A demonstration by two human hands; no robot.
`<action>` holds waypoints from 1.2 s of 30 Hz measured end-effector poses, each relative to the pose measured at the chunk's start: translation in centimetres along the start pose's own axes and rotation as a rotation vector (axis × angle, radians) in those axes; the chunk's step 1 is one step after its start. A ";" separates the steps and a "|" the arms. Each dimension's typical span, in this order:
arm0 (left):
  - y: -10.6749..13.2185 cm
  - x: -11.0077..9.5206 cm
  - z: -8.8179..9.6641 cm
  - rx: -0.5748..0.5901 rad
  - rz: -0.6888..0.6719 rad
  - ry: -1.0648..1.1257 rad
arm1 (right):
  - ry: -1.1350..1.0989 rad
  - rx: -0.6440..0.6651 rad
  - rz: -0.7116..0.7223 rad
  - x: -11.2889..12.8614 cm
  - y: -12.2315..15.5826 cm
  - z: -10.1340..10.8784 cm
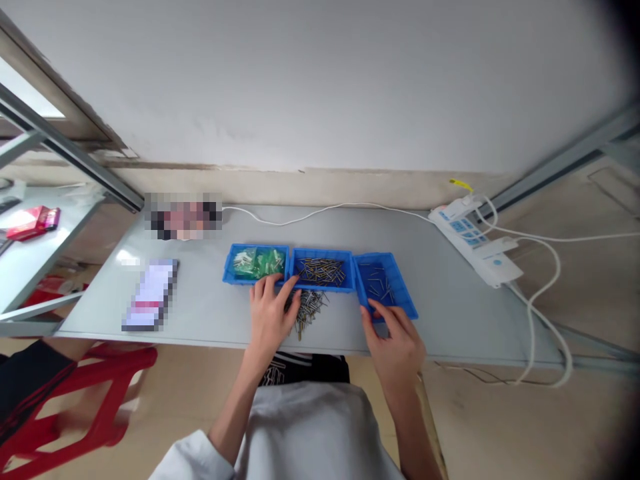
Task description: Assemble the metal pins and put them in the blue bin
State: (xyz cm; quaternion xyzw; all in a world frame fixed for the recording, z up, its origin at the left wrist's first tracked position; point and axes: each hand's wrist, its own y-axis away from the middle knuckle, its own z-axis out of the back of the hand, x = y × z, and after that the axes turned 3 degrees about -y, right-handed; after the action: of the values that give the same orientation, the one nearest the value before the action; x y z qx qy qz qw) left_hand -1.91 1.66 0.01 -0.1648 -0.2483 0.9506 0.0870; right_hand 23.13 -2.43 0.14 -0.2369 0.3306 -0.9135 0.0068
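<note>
I see the right hand (395, 343) nearest, fingers bent at the near rim of the right blue tray (405, 293) — I cannot tell if it pinches anything. The left hand (270, 317) lies flat and wide, touching the loose pins (310, 308) just before the middle tray (324, 289).

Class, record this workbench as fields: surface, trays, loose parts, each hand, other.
Surface: grey table
Trays: three blue, in a row; left tray holds green and white parts, middle tray many metal pins, right tray few pins
Loose parts: pin pile before the middle tray
Left hand: open, beside the pin pile
Right hand: touching right tray's near rim
Other: white power strip, far right
</note>
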 end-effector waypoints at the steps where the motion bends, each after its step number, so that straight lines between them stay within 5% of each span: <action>1: 0.0 0.1 0.0 0.001 -0.001 0.008 | 0.002 -0.002 -0.005 0.0 0.0 0.0; 36: 0.1 0.3 0.1 -0.009 0.011 0.044 | -0.115 -0.021 -0.085 0.5 0.4 0.4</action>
State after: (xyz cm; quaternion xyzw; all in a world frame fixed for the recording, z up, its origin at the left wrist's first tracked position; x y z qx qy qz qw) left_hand -2.28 1.63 0.00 -0.1875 -0.2496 0.9461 0.0863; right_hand 22.82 -3.07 0.35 -0.3030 0.3291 -0.8942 -0.0153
